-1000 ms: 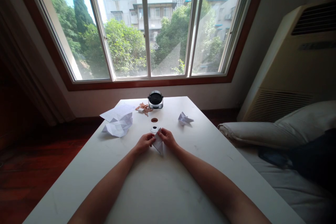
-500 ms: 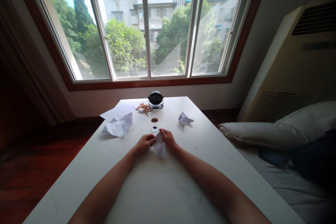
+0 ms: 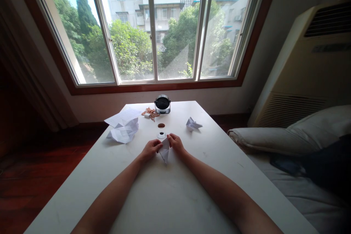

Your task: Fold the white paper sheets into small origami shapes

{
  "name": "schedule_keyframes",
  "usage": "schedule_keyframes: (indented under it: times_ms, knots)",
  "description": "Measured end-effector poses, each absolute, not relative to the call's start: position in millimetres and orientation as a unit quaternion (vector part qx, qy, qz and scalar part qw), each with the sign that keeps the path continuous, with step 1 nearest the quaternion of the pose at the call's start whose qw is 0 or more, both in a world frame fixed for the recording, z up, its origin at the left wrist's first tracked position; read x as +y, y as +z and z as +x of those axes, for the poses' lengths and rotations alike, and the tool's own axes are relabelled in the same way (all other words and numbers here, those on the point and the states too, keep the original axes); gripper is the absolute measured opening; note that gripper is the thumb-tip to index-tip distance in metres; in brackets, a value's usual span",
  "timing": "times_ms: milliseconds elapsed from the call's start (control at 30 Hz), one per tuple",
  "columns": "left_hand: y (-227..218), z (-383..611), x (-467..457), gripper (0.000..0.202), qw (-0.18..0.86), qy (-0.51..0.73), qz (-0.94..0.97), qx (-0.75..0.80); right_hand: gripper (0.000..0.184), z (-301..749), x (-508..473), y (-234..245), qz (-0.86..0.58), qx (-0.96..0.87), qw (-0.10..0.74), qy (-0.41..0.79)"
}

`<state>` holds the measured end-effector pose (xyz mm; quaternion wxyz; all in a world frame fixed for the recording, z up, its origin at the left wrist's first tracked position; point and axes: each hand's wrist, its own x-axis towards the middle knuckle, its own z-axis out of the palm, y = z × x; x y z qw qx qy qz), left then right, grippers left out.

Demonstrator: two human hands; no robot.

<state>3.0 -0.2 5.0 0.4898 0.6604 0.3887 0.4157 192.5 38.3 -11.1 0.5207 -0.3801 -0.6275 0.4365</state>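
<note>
Between my hands is a small piece of white folded paper (image 3: 165,150), its narrow point turned toward me. My left hand (image 3: 151,149) pinches its left edge between thumb and fingers. At the upper right corner, my right hand (image 3: 176,142) grips the paper with thumb and fingertips. Both hands are over the middle of the white table (image 3: 164,197). Farther right on the tabletop lies another folded paper figure (image 3: 193,124) with pointed ends, apart from my hands.
Creased paper (image 3: 124,131) and a written sheet (image 3: 123,116) lie at the left edge. Toward the back are a round black device on a stand (image 3: 162,104), a tan cord (image 3: 151,113), a hole (image 3: 161,125) and a small round disc (image 3: 161,135). A cushioned seat (image 3: 274,139) borders the right.
The folded paper's lower point has swung slightly to the left. Both hands keep their hold in nearly the same place.
</note>
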Motion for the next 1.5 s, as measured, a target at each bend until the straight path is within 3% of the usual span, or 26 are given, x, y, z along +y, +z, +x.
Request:
schedule_keyframes:
  times_ms: [500, 833, 1200, 1500]
  knots:
    - [-2.9, 1.0, 5.0, 0.036, 0.459, 0.464, 0.637, 0.410, 0.044, 190.6, 37.2, -9.7, -0.346, -0.667, 0.462, 0.472]
    - [1.0, 0.6, 2.9, 0.041, 0.451, 0.438, 0.650, 0.427, 0.049, 191.4, 41.3, -14.5, -0.373, -0.638, 0.505, 0.445]
    - [-1.4, -2.9, 8.1, 0.041, 0.460, 0.519, 0.568, 0.444, 0.049, 187.2, 27.2, -3.5, -0.339, -0.686, 0.405, 0.501]
    - [-6.6, -4.0, 10.7, 0.041, 0.487, 0.494, 0.560, 0.453, 0.053, 187.9, 32.0, -5.3, -0.335, -0.642, 0.458, 0.516]
